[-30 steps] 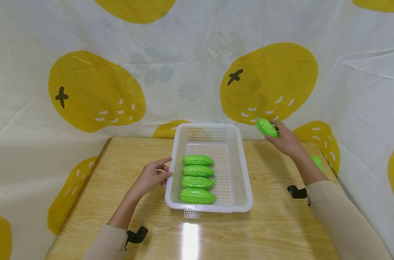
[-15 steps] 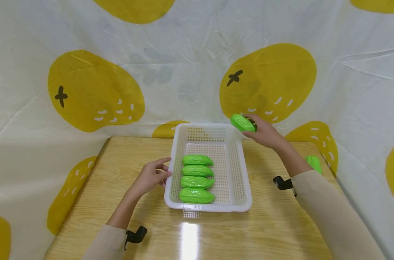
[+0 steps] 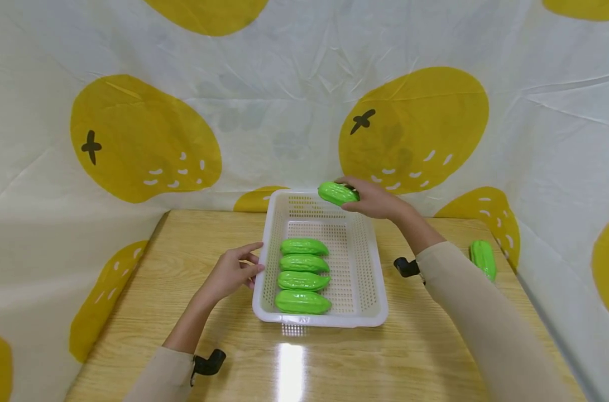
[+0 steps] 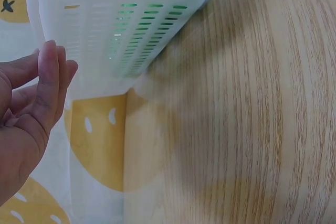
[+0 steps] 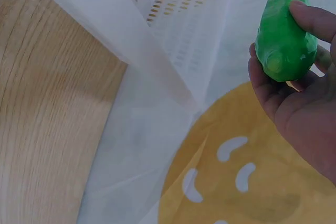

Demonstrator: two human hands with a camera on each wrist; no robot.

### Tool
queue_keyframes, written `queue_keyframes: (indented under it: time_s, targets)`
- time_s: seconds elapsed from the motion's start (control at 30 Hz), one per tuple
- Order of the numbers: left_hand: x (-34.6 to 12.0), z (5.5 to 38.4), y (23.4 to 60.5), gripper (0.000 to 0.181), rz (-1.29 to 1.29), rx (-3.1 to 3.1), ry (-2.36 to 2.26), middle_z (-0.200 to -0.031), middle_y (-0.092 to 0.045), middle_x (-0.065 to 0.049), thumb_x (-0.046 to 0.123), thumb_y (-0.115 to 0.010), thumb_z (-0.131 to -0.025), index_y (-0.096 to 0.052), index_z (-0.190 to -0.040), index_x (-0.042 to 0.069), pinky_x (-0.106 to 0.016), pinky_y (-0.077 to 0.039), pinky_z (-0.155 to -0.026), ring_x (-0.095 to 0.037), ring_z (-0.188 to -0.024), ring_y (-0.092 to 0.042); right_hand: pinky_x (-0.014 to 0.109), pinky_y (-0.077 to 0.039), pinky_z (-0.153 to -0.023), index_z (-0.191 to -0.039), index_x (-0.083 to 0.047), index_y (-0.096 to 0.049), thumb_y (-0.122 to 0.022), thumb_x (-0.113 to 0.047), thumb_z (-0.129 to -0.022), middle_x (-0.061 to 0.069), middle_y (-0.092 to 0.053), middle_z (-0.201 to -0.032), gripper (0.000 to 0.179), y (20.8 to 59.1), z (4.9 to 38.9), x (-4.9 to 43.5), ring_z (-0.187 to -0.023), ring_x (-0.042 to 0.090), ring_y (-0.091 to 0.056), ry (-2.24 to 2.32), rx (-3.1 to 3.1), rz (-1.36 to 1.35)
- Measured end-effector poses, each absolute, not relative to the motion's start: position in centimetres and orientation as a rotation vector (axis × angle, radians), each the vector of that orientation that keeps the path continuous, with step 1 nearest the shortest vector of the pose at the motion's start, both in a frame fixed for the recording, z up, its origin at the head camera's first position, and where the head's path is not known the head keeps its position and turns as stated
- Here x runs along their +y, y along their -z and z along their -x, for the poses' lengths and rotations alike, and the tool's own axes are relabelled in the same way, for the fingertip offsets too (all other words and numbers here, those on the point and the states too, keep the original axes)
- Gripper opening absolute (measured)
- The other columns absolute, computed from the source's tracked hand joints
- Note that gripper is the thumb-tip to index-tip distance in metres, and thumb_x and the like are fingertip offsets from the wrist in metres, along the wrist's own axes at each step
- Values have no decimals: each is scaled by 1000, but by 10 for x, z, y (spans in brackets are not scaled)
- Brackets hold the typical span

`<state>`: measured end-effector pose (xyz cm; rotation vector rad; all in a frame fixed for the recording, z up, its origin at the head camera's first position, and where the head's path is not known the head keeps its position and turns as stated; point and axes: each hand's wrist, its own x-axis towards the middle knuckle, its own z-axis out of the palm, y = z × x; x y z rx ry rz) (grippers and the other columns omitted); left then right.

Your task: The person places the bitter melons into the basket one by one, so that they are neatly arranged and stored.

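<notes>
A white perforated plastic basket point(image 3: 319, 320) stands on the table. On the left side of its floor several glossy green toy bitter melons point(image 3: 302, 302) lie in a row, one behind another. My right hand point(image 3: 377, 202) grips another bitter melon point(image 3: 336, 193) between thumb and fingers, up over the far end of the basket. The right wrist view shows that same bitter melon point(image 5: 286, 38) from its end, fingers beneath and thumb on top. My left hand point(image 3: 232, 272) is at the basket's left side; in the left wrist view its fingers point(image 4: 48, 77) are extended, tips right at the rim.
One more bitter melon point(image 3: 483, 259) lies at the right of the wooden table point(image 3: 384, 363), close by the right sleeve. Behind the table hangs a white cloth point(image 3: 284, 128) printed with large yellow fruit. A black wrist camera point(image 3: 407, 267) sticks out from the right cuff.
My right hand has carried its bitter melon leftward, from right of the basket to over its far end. The loose bitter melon at right has come into fuller view. My left hand stays put.
</notes>
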<state>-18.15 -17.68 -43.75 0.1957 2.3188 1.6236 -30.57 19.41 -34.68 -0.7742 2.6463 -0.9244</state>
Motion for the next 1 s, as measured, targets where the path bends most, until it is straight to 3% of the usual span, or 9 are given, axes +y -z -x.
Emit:
queue_keyframes:
  time_s: [0.2,0.33,0.47,1.0]
  targets:
    - [-179,180,437,60,-198,2313,-1623,-109,-65,-20,2,-69,-98,-48,-154,6,-44,-67,-63,-21,-75,-72,46,-53,-96,-156,-10,-38,-66,-15,-101,17,-55,-143,62,353,315,169,-118,32,-56,777,2566,779]
    - [-180,181,436,60,-203,2318,-1627,-108,-65,-20,2,-69,-98,-48,-154,5,-46,-67,-64,-19,-74,-72,51,-50,-110,-157,-10,-39,-66,-14,-101,17,-49,-153,62,355,320,156,-138,35,-50,704,2520,769]
    - [-179,182,438,60,-212,2309,-1630,-108,-65,-20,2,-69,-98,-48,-154,5,-51,-66,-66,-19,-73,-72,53,-44,-118,-157,-11,-40,-67,-13,-101,16,-44,-159,63,361,324,147,-147,37,-41,644,2477,749]
    - [-178,178,439,59,-219,2284,-1662,-108,-65,-22,2,-69,-98,-48,-153,2,-42,-66,-61,-21,-73,-71,50,-45,-116,-151,-5,-48,-65,-8,-99,16,-54,-148,55,404,328,120,-137,33,-50,590,2479,753]
